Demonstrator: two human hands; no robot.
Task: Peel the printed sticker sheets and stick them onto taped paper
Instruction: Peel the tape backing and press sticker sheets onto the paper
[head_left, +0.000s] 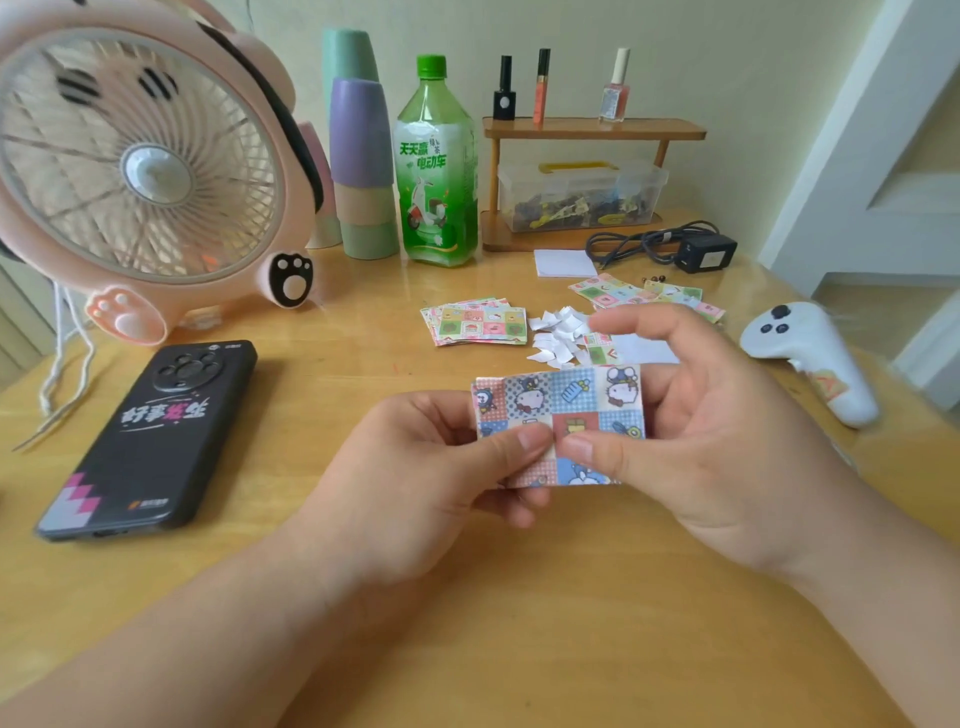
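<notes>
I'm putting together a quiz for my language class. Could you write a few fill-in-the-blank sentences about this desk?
1. The phone lies to the ____ of the left hand and right hand, which pinch a sticker sheet.
2. The bottle has a ____ cap.
3. On top of the shelf stand ____ small cosmetic bottles.

Missing words: left; green; three.
</notes>
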